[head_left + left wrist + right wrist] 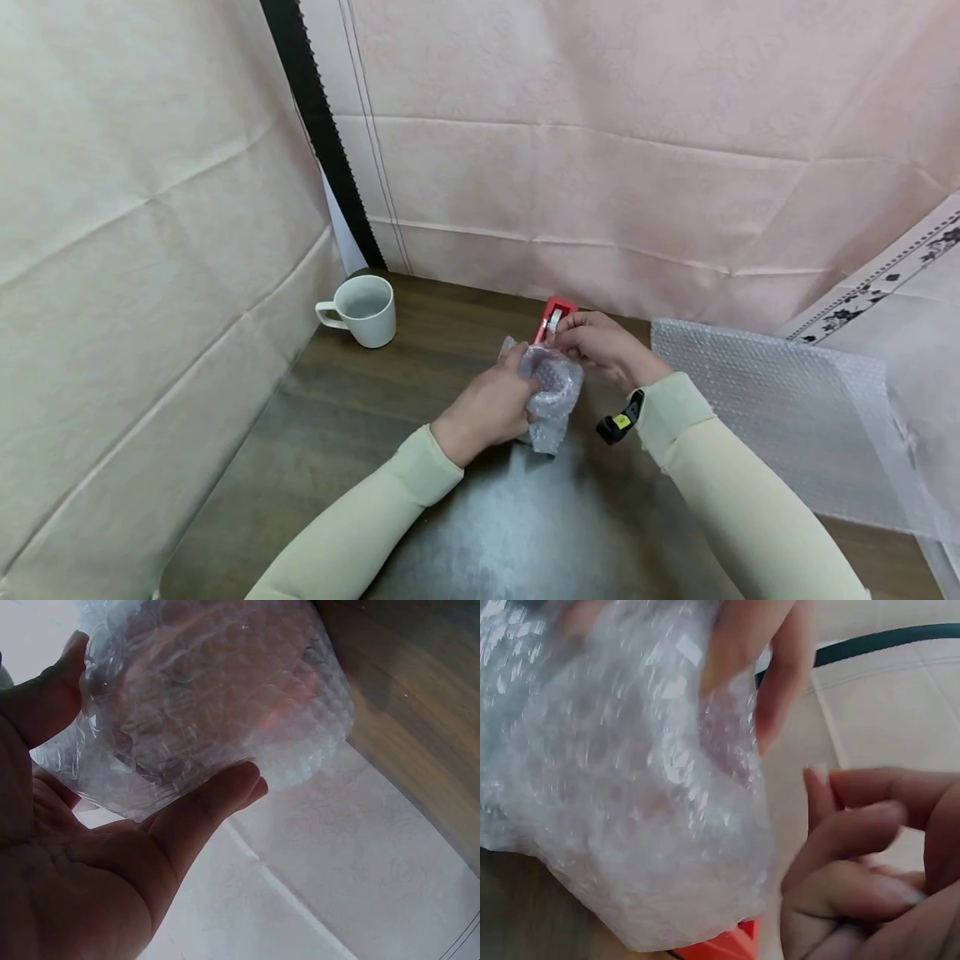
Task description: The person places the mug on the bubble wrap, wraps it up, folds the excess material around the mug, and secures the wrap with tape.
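Note:
My left hand (491, 404) grips a bundle of bubble wrap (555, 396), its thumb on one side and its fingers on the other in the left wrist view. What lies inside is blurred by the wrap. Just beyond the bundle is a red tape dispenser (543, 326) with a pale tape roll (554, 320). Beside that roll, my right hand (600, 343) has its thumb and forefinger pinched together, on the tape as it appears; the strip itself is hard to make out. In the right wrist view a red corner of the dispenser (724, 945) shows under the wrap.
A white mug (372, 315) stands at the back left, its handle to the left. On the right lies a large sheet of bubble wrap (757, 417). Cloth-covered walls (562, 183) close off the back and left of the wooden table (322, 433).

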The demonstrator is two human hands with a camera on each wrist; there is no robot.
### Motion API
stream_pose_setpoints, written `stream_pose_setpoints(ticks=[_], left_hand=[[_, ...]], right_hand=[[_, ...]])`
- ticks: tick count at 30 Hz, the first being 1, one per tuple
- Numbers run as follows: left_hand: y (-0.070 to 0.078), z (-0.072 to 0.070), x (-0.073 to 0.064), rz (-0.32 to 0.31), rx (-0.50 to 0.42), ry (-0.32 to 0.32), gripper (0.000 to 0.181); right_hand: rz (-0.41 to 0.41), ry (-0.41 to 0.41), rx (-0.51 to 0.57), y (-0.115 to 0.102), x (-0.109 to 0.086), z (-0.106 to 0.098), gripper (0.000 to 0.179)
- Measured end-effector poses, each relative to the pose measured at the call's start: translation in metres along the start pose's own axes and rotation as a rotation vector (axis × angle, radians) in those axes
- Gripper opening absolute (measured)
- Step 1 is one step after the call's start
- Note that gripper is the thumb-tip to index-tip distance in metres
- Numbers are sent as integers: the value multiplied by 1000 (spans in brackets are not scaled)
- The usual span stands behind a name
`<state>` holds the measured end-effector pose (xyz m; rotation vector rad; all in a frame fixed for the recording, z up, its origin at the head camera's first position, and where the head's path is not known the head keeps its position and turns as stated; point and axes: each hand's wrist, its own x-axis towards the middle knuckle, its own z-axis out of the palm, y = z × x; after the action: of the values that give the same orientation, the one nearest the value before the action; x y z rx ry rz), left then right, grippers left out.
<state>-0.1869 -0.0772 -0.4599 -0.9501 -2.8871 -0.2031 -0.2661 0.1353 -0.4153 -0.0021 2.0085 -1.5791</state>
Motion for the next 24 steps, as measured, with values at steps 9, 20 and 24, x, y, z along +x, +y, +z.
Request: stream_pose_setpoints(ticks=[9,20,24], left_hand=[[0,-1,0,-20,-20,-13,24],[3,-1,-1,-76,-83,-12,35],[2,-1,-2,-79,-94,-2,41]], right_hand=[[3,-8,-7,2,-26,17,7],[36,-46,137,14,-47,30,10],[29,-20,132,18,-54,37,11]])
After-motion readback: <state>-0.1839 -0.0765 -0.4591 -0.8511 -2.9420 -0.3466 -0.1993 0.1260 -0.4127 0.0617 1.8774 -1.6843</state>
